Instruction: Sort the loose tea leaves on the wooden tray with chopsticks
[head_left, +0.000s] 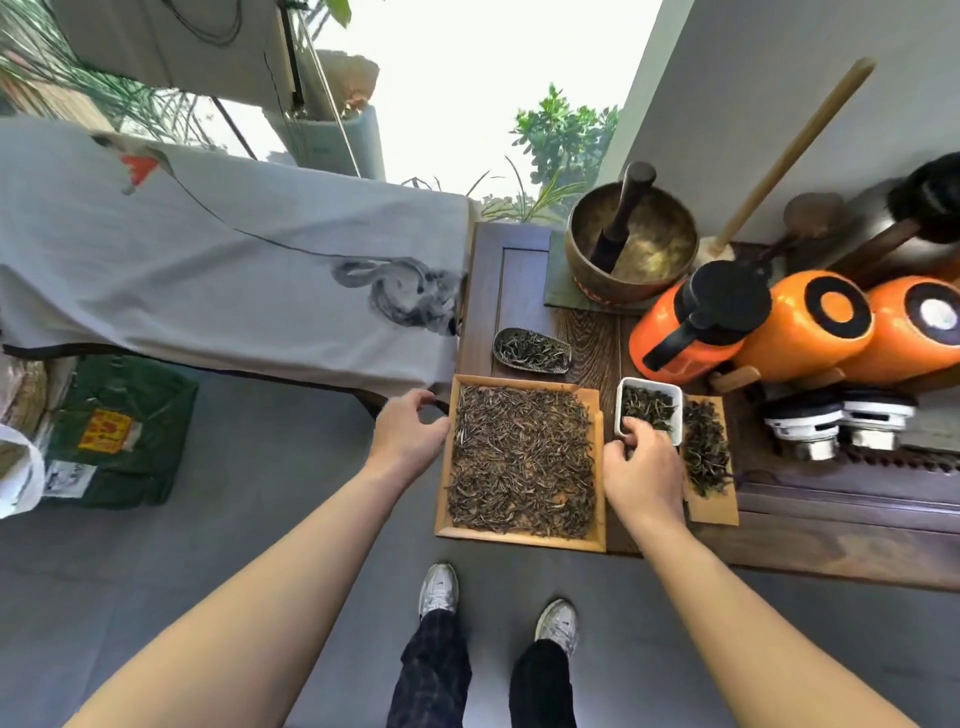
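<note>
A: Where's the tea?

B: Loose tea leaves (522, 460) spread flat over the wooden tray (521, 540), lower centre of frame, covering nearly its whole floor. Tray's long side runs up-down in frame.

A: Hands?

B: Left hand (408, 434) at the tray's left rim, upper corner, fingers curled loosely; whether it grips the rim, can't tell. Right hand (641, 475) just right of the tray, fingers bent down at the near edge of the small white dish (649, 410); what they pinch, can't tell.

A: Chopsticks?

B: None visible. My guess: not picked up yet, sorting not started.

A: Which hand is nearer the leaves?

B: Both flank the tray; leaves lie between them, rightward of the left, leftward of the right.

A: Other containers?

B: White dish holds dark leaves. Flat wooden board (714, 506) right of it carries a darker pile. Oval metal scoop (531, 351) above the tray holds greenish leaves.
</note>
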